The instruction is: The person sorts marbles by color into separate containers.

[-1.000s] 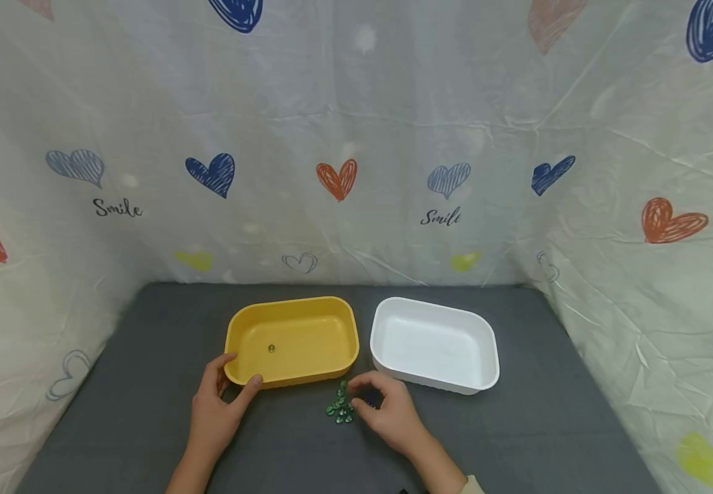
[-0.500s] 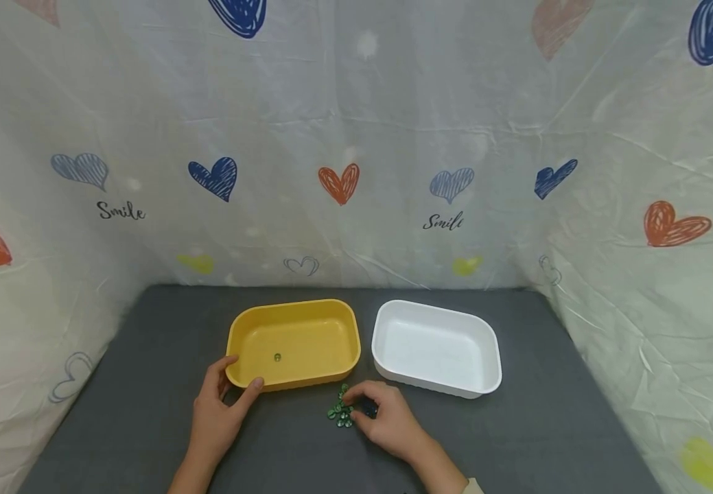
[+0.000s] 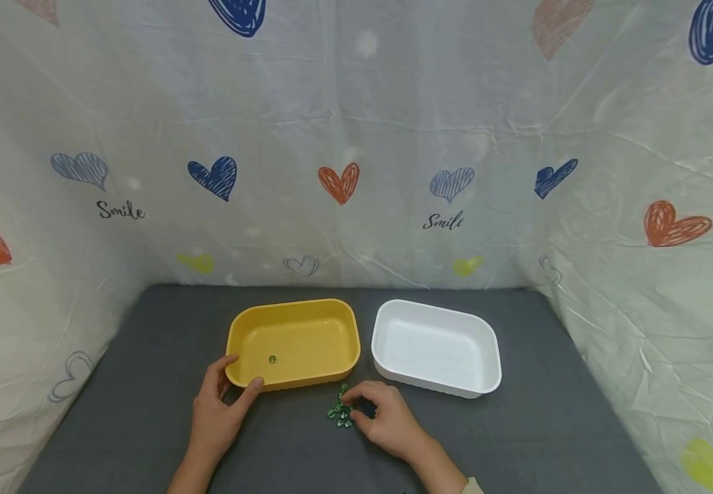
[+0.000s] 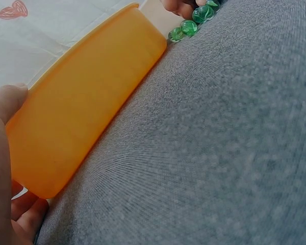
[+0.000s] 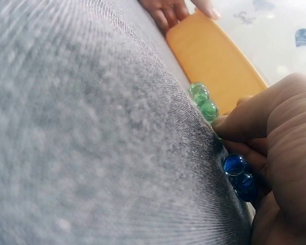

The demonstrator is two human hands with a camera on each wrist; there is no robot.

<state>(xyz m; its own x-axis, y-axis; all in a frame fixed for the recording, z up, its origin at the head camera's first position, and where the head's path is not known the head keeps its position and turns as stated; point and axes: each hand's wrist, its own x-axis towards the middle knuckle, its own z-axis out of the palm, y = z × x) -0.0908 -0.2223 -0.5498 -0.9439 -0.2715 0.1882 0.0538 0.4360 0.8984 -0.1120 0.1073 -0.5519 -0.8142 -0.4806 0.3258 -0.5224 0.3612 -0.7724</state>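
Note:
My left hand (image 3: 217, 415) grips the near left corner of a yellow plastic tray (image 3: 316, 343), thumb on the near rim and fingers along the left side. A single green marble (image 3: 272, 359) lies on the tray's floor. In front of the tray, several green glass marbles (image 3: 339, 416) are clustered on the cloth. My right hand (image 3: 390, 420) is down at this cluster, thumb and index finger bent around its right side. Whether they pinch a marble I cannot tell. Under the right palm sit several blue marbles (image 5: 235, 164), mostly covered by the hand in the head view.
A white plastic tray (image 3: 436, 346) stands right of the yellow one, with a narrow gap between. Dark grey cloth (image 3: 517, 439) covers the table. Behind and at both sides hangs a pale curtain (image 3: 387, 137) printed with hearts.
The right hand's fingertips have lowered slightly left onto the green cluster. Inside the yellow tray the marble has rolled about a little. The left hand keeps its grip.

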